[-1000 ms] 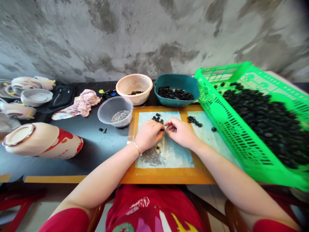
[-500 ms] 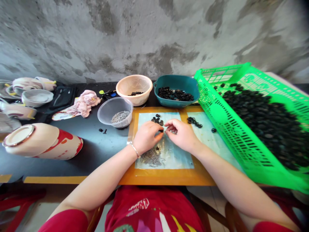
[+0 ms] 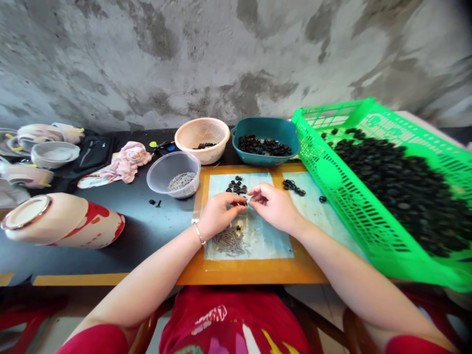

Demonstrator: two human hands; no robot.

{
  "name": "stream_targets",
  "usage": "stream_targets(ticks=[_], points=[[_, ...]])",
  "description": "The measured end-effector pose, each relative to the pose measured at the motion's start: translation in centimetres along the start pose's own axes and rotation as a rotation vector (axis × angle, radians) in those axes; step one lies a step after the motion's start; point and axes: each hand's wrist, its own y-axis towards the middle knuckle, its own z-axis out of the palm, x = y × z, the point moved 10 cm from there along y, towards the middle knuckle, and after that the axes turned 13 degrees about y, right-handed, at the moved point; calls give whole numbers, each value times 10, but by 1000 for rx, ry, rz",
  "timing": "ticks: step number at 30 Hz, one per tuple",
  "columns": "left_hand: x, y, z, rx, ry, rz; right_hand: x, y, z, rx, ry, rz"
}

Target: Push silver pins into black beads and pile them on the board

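Note:
My left hand (image 3: pixel 220 212) pinches a small black round part (image 3: pixel 242 202) between thumb and fingertips. Close against it, the fingertips of my right hand (image 3: pixel 275 206) are pinched together; anything in them is too small to make out. Just beyond the fingers lies a little group of black round parts (image 3: pixel 236 187) on the pale sheet (image 3: pixel 275 241). A heap of thin silvery metal pieces (image 3: pixel 227 242), pin-like, lies on that sheet below my left hand.
A clear bowl (image 3: pixel 157 177) of metal pieces, a peach bowl (image 3: pixel 184 137) and a teal basin (image 3: pixel 265 160) with black parts stand behind. At right, a green basket (image 3: pixel 346 211) holds many black parts. A tumbler (image 3: pixel 70 221) and a pink cloth (image 3: pixel 131 160) are left.
My left hand has drawn back slightly to the left and turned, so the black part in its fingertips shows more. My right hand stays close by. The whole view has shifted a little.

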Motion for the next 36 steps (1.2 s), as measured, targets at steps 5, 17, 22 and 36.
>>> stream_targets(ticks=[5, 17, 22, 36], points=[[2, 0, -1, 15, -74, -58, 2, 0, 0, 0, 90, 3], [41, -3, 14, -16, -777, -448, -12, 3, -6, 57, -34, 110], [51, -4, 12, -64, -1000, -559, -16, 15, -34, 20, -403, 35], [48, -4, 15, -11, -1003, -563, -18, 18, 24, 235, -488, -175]])
